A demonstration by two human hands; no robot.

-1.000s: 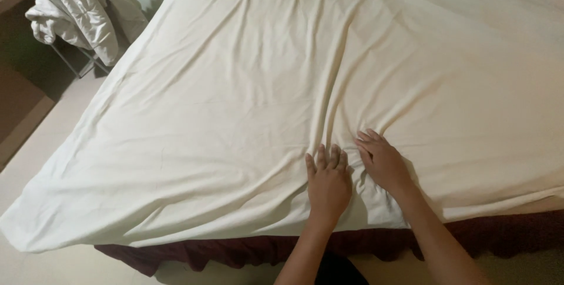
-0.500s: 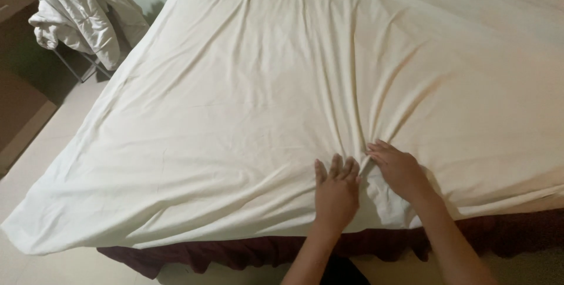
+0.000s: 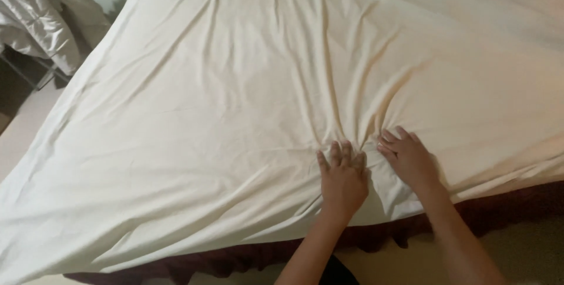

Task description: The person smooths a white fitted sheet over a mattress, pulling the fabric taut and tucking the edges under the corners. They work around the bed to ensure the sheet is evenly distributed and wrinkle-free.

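A cream bed sheet (image 3: pixel 235 114) lies spread over a bed, creased all over. My left hand (image 3: pixel 343 178) and my right hand (image 3: pixel 409 158) rest side by side on it near the front edge. Their fingertips dig into the cloth. Folds radiate away from the spot between the two hands, where the fabric is bunched up. Both forearms reach in from the bottom of the view.
A dark maroon bed skirt (image 3: pixel 235 258) shows under the sheet's front edge. A pale crumpled duvet (image 3: pixel 35 20) hangs over a frame at the upper left. Light floor (image 3: pixel 529 250) lies by the bed at lower right.
Both hands stay at the same spot on the sheet, and the creases between them have drawn tighter. The view has shifted slightly.
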